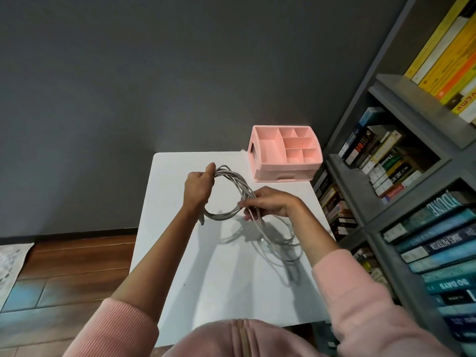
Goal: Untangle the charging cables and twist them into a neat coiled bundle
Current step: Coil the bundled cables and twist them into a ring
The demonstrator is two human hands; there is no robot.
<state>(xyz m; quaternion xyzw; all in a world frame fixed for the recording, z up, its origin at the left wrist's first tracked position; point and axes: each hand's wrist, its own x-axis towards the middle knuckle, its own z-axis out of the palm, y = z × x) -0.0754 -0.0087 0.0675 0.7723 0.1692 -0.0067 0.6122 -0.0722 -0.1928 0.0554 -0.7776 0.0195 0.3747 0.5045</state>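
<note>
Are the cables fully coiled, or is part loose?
Partly coiled: left hand and right hand hold one loop of cables; loose strands trail on the table.

Spines on the bookshelf (412, 104) carried the only print. In the stack at the lower right, a dark blue spine (449, 242) read "JAMES PATTERSON", upside down. Just above it, a teal spine (438, 210) showed big pale letters, "DONE", upside down too. Further down that stack, a lower teal spine (454, 284) gave "DAYS", after two characters too unclear to call. On the middle shelf, a black spine (398, 176) had yellow lettering, too blurred to read. The yellow books (443, 42) on the top shelf were lettered at the right edge, but illegibly.
</note>
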